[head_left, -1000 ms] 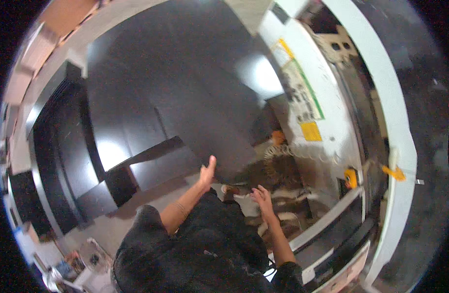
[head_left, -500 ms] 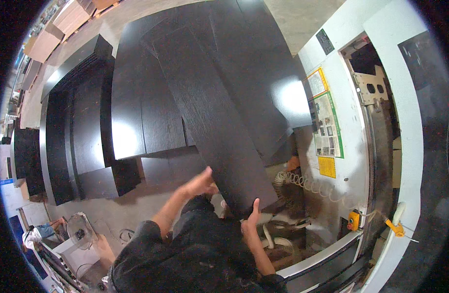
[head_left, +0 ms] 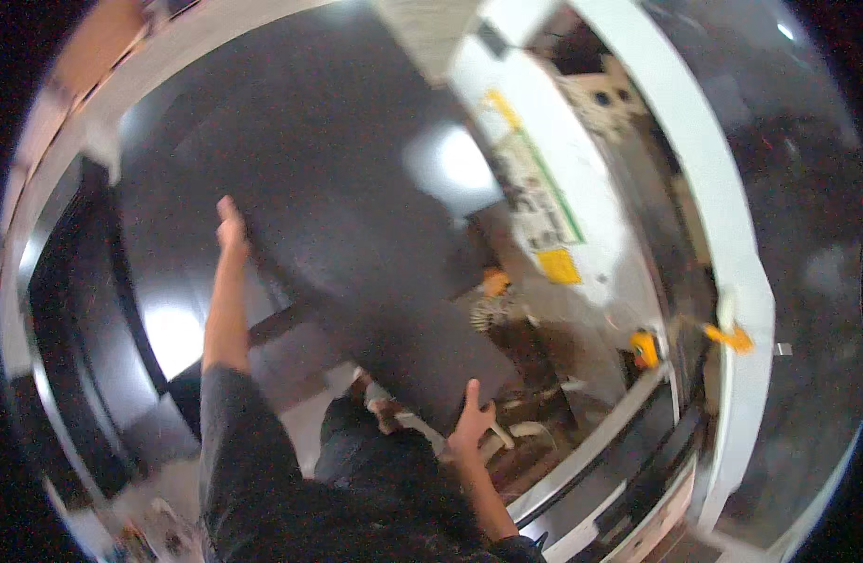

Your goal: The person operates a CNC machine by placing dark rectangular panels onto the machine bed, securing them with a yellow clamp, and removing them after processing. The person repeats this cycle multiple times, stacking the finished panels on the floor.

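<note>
A long dark wood-grain board (head_left: 413, 352) slants toward me over a stack of similar dark panels (head_left: 291, 113). My right hand (head_left: 469, 427) grips its near end at the right corner, thumb on top and fingers out of sight beneath. Farther up, at the board's left edge, my left hand (head_left: 231, 230) is closed round it with the thumb pointing away from me. Motion blurs the picture, and the board's far end merges with the panels below.
A second stack of dark panels (head_left: 94, 310) stands at the left. To the right rises a white machine (head_left: 582, 178) with posted sheets, a yellow control box (head_left: 645, 349) and a coiled hose (head_left: 492, 312). A metal rail (head_left: 591, 441) runs low at the right.
My left hand has reached forward from near my body to the board's left edge. The right hand stays at the near corner. The whole view has turned and shifted toward the right.
</note>
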Demonstrator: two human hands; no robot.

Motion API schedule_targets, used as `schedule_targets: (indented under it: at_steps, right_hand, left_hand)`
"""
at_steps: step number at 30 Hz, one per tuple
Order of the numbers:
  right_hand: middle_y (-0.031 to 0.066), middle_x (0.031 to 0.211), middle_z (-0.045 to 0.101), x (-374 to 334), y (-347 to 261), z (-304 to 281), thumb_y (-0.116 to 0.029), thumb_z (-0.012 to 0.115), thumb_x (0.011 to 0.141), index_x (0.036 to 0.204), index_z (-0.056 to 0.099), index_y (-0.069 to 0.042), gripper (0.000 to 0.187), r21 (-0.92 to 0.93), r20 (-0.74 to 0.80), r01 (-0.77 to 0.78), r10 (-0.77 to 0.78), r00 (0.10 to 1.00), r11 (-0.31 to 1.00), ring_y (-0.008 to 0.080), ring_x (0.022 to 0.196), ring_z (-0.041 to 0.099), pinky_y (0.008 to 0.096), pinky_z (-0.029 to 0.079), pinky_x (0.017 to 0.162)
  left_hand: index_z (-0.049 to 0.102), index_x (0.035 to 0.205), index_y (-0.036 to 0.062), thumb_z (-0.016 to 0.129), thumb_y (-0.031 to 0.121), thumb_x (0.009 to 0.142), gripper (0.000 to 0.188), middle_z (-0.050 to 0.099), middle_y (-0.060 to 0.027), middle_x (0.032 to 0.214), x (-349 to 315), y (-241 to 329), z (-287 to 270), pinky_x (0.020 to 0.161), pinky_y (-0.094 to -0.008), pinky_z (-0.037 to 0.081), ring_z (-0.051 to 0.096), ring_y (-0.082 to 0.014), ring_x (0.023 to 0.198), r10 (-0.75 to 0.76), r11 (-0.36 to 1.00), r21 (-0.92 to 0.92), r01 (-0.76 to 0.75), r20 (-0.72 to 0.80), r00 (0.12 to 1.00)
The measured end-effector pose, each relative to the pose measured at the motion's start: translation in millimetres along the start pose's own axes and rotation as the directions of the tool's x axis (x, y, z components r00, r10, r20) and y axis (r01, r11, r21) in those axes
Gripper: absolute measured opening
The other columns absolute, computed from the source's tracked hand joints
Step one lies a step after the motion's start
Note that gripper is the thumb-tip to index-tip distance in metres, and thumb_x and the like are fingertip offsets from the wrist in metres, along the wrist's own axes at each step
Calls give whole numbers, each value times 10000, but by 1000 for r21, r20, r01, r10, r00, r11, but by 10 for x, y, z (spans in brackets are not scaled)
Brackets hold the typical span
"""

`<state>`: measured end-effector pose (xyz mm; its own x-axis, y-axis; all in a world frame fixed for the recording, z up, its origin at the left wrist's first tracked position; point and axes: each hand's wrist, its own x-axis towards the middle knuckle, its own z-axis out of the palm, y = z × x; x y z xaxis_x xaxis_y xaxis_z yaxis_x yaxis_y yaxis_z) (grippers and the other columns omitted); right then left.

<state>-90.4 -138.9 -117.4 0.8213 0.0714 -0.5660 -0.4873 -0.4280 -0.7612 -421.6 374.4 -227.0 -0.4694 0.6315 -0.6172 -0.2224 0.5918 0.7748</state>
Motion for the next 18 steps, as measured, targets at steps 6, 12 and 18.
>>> schedule_targets:
  at_steps: [6, 12, 18]
  right_hand:
    - [164, 1214, 667, -41, -125, -470, -422, 846, 841, 1305, 574, 69, 729, -67, -77, 73, -78, 994, 995, 267, 1075, 644, 388, 499, 964]
    - [187, 1210, 667, -275, -238, -1710, -419, 896, 769, 1327, 545, 54, 811, -300, 23, 224, -228, 973, 927, 264, 1078, 661, 389, 528, 934]
    - [198, 1211, 662, -828, 7, -2978, -338, 973, 665, 1366, 494, 66, 941, -307, -113, 254, -300, 947, 917, 288, 1097, 663, 394, 541, 954]
  left_hand:
    - [468, 1486, -29, 484, 637, 991, 830, 527, -128, 1481, -658, -289, -66, 1122, -459, 400, 526, -304, 1294, 42, 981, -193, 28, 351, 936]
    - [272, 1597, 22, 319, 725, 1008, 919, 322, -156, 1636, -955, -1023, -756, 1210, -498, 296, 366, -371, 1456, -61, 993, -55, 107, 538, 841]
    - [224, 1605, 3, 382, 789, 954, 1034, 324, -200, 1622, -2319, -1280, -962, 1188, -531, 317, 368, -401, 1449, -183, 983, 125, 134, 604, 776]
